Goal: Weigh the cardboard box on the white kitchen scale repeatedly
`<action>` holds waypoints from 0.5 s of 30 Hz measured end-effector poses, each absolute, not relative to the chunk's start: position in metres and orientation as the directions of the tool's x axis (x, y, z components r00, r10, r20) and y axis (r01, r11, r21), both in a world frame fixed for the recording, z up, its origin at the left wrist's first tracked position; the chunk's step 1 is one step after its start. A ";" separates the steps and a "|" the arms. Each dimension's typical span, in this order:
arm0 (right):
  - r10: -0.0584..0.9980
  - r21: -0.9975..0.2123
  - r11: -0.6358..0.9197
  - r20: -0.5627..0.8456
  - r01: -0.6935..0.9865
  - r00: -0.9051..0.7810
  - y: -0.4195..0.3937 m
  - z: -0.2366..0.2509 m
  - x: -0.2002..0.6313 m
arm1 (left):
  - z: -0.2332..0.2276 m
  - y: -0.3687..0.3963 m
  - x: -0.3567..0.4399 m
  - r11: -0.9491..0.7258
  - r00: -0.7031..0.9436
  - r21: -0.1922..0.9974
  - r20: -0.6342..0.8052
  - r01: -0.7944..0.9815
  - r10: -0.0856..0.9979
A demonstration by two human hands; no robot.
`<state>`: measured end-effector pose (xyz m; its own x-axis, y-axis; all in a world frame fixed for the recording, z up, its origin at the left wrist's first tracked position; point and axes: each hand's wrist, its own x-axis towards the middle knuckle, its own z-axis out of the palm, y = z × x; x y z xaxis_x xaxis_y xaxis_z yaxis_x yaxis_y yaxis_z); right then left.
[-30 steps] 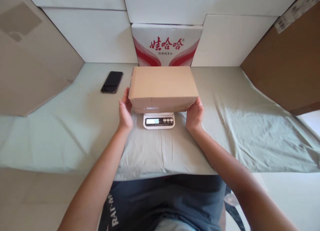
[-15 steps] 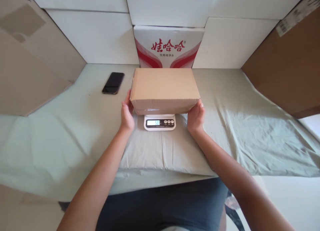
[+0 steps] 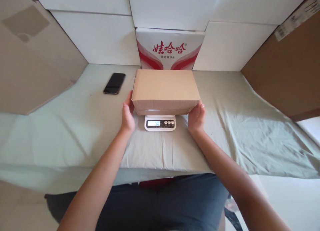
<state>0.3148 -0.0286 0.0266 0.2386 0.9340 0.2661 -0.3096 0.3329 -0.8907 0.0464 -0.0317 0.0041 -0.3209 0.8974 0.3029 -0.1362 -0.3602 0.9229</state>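
Note:
A closed brown cardboard box (image 3: 165,86) sits over a white digital scale (image 3: 160,128), hiding its weighing top. The scale's lit display shows digits that look like 50, beside a row of buttons. My left hand (image 3: 128,113) grips the box's left side, its fingers partly hidden behind that edge. On the other side, my right hand (image 3: 197,117) holds the lower right front corner, with the fingertips showing at the edge. Both hands press the box from its two sides.
A dark phone (image 3: 114,83) lies on the green cloth (image 3: 100,131) to the left. Behind stands a white and red printed carton (image 3: 170,51) against white panels (image 3: 95,37). Large brown cardboard pieces flank the surface at left (image 3: 37,64) and right (image 3: 287,71).
The camera view has shifted slightly, and more of my dark-clothed lap shows. Both hands keep their places on the box, and the box stays on the scale.

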 end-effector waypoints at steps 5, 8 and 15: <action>0.934 -0.893 0.335 0.274 -0.299 0.229 -0.029 0.028 0.315 | 0.004 -0.034 0.046 -0.364 -0.317 0.924 0.313 -0.115 0.895; 0.934 -0.898 0.334 0.275 -0.286 0.226 -0.030 0.029 0.316 | 0.005 -0.036 0.048 -0.366 -0.311 0.922 0.314 -0.123 0.897; 0.936 -0.890 0.329 0.262 -0.316 0.236 -0.029 0.030 0.317 | 0.010 -0.038 0.052 -0.383 -0.299 0.914 0.331 -0.136 0.895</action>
